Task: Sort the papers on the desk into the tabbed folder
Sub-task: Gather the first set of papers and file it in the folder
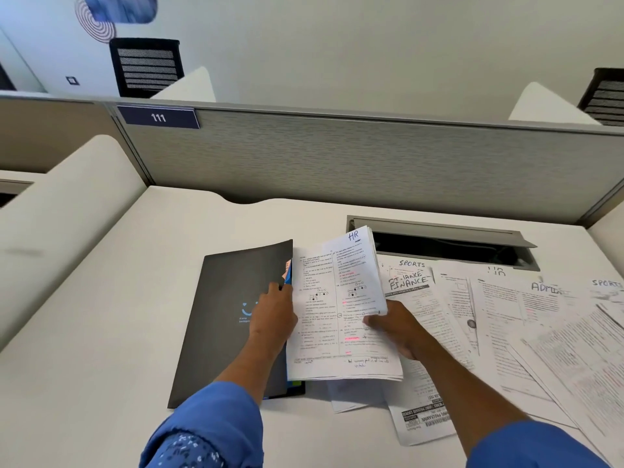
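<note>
Gripping the "HR" paper stack (341,319), the right hand (395,327) holds it against the dark folder (219,309), whose cover edge the left hand (271,315) pinches; "SPORTS" and "FINANCE" sheets (410,282) lie rightward on the surface (101,332).

Bright, even, diffuse light washes the pale worktop (101,298) flat, leaving only faint, soft-edged shadows. The wide-angle lens bows the grey partition (337,157) and stretches the frame's edges. Print on the papers (557,332) at right smears into blur, as does the lower foreground.
</note>
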Tool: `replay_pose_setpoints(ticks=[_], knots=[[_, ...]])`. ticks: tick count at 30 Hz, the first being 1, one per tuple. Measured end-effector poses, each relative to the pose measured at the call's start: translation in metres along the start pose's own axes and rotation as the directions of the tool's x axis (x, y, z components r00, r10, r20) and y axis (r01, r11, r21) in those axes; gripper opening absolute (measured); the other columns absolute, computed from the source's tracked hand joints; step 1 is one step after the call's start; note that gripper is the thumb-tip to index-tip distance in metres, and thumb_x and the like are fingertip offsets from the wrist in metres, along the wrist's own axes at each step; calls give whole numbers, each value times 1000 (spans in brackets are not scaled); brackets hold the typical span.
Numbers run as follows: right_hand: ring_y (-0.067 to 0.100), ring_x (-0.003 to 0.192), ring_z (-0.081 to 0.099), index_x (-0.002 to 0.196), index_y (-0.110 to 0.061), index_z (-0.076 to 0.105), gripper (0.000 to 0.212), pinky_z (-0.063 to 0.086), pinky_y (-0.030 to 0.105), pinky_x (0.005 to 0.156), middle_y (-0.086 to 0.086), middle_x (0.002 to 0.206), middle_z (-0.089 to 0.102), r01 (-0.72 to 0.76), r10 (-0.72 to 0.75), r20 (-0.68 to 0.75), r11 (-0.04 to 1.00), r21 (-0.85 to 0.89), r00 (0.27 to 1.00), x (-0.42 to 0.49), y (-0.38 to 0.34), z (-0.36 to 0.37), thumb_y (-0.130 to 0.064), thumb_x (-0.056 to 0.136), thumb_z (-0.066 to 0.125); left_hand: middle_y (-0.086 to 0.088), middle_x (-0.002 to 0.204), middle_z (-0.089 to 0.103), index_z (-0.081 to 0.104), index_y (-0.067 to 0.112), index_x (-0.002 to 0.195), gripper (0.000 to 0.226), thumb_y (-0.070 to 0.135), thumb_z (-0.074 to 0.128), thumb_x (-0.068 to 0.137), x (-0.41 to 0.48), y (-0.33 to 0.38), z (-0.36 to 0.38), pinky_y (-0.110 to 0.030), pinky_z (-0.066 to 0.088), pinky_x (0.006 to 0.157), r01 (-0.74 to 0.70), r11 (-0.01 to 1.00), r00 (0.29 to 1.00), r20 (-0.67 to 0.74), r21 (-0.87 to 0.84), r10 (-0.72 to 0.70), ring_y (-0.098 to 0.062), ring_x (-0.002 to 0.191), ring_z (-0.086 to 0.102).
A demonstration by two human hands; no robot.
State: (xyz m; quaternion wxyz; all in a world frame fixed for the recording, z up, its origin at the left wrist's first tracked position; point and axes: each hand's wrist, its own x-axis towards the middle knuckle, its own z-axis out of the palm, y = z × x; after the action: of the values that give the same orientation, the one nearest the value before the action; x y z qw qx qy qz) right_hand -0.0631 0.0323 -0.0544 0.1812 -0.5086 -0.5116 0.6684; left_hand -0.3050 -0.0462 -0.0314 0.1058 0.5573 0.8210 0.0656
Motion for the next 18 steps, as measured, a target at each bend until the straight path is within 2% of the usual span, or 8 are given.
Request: replay_pose_setpoints(ticks=[6, 9, 11, 13, 18], knots=[[35, 104, 71, 117, 1, 65, 37, 54, 53, 95, 16, 113, 74, 21, -21, 60, 1000, 0, 998, 4, -4, 17, 0, 81, 70, -9, 122, 55, 55, 11, 123, 34, 8, 44, 91, 1, -4, -12, -35, 49, 78, 50, 987, 998, -23, -155, -54, -29, 99, 62], [35, 102, 71, 111, -1, 68, 31, 54, 53, 95, 16, 110, 74, 26, -25, 54, 999, -30, 998, 6, -8, 28, 1, 80, 70, -9, 127, 55, 54, 11, 125, 36, 8, 44, 91, 0, -3, -15, -34, 49, 81, 54, 985, 998, -20, -162, -58, -28, 103, 60], [32, 97, 72, 101, -9, 71, 23, 55, 52, 94, 13, 103, 76, 31, -29, 26, 997, -69, 999, 8, -11, 36, 4, 82, 67, -9, 128, 55, 55, 11, 126, 37, 8, 44, 91, -1, -3, -15, -35, 49, 82, 57, 986, 998, -22, -159, -61, -28, 106, 60], [31, 92, 73, 93, -14, 71, 24, 56, 51, 92, 10, 97, 77, 36, -35, 16, 995, -97, 999, 10, -15, 43, 6, 81, 66, -8, 129, 56, 55, 11, 126, 38, 8, 44, 90, -2, -2, -15, -35, 48, 83, 61, 986, 998, -25, -156, -65, -27, 107, 59], [32, 94, 73, 95, -14, 72, 21, 57, 51, 90, 12, 99, 77, 44, -45, -2, 983, -177, 999, 14, -23, 62, -3, 78, 67, -6, 130, 56, 55, 13, 128, 39, 10, 46, 90, -2, -1, -17, -34, 48, 84, 69, 985, 997, -15, -156, -72, -25, 108, 59]])
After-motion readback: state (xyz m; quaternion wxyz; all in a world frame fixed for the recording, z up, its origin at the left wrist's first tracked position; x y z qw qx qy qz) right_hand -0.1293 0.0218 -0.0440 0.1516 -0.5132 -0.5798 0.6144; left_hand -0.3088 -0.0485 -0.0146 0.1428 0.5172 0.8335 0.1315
